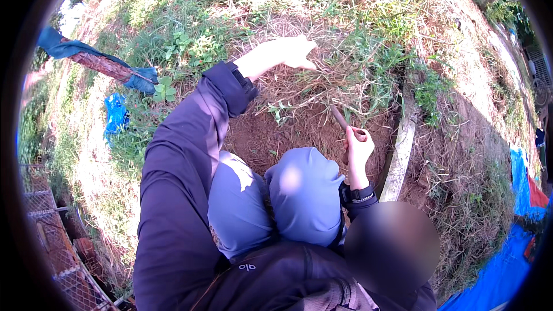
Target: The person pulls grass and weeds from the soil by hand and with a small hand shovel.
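Note:
My left hand (pixel 296 53) reaches out over a patch of dry, cut-looking grass (pixel 337 60) in front of my knees. It is strongly lit, its thumb and fingers stand apart, and I make out nothing held between them. Lower and to the right, my right hand (pixel 358 145) is closed round a brown stick-like handle (pixel 339 117). The far end of that handle runs into the grass, so what kind of tool it is stays hidden. Bare brown soil (pixel 259 135) lies between the grass and my knees.
A pale wooden plank (pixel 400 158) lies on the ground right of my right hand. A post wrapped in blue cloth (pixel 106 64) and a blue plastic scrap (pixel 115 114) are at the left. Wire mesh (pixel 55 242) stands lower left; a blue tarp (pixel 495 270) spreads lower right.

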The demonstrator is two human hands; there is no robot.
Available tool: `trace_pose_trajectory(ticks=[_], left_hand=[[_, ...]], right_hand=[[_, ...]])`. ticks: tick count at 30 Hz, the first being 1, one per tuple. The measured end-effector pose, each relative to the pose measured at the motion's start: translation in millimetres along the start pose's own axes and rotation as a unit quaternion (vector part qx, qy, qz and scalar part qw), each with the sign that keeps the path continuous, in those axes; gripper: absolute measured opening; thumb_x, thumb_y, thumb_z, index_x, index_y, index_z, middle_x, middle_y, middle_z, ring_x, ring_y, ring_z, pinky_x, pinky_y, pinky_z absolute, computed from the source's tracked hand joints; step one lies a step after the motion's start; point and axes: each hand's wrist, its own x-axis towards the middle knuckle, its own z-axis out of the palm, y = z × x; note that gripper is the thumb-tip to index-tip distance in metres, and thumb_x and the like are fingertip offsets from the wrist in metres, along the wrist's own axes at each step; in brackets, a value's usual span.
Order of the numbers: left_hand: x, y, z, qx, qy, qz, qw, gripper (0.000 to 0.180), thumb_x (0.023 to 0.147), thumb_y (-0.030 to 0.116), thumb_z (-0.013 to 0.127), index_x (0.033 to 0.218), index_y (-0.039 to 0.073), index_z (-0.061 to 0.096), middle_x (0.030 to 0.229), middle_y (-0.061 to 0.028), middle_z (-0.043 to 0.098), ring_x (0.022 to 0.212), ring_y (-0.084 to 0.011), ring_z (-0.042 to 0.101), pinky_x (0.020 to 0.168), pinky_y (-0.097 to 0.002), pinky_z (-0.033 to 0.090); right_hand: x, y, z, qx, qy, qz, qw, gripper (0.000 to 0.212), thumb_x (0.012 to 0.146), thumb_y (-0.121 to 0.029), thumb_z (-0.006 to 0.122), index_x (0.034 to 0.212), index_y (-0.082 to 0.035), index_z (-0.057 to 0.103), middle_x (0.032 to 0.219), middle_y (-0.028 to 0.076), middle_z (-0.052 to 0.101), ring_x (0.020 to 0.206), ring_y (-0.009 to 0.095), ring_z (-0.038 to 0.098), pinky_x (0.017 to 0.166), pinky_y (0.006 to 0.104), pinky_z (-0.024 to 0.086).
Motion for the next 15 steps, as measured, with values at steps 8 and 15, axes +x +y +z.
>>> trace_pose_trajectory(ticks=[8,15], left_hand=[[-73.0,-48.6,6.6,-0.158,0.123,-0.041,0.979,0.038,0.085,0.029,0.057,0.117,0.009,0.053,0.111,-0.0116,0.053,0.096,-0.0194,0.055,0.085,-0.0338,0.045],[-133.0,-71.0,16.1,-0.152,0.280,-0.009,0.948,0.037,0.082,0.016,0.059,0.118,0.009,0.052,0.114,-0.0092,0.051,0.097,-0.0206,0.055,0.087,-0.0336,0.044]], right_hand=[[-9.6,18.2,15.8,0.031,-0.016,0.048,0.998,0.014,0.082,-0.011,0.067,0.086,-0.001,0.059,0.058,0.000,0.054,0.044,0.004,0.045,0.040,0.0182,0.033],[3.6,-0.9,2.9,0.060,-0.001,-0.021,0.998,0.010,0.082,-0.007,0.066,0.086,0.000,0.060,0.060,0.001,0.056,0.046,0.005,0.050,0.041,0.0179,0.037]])
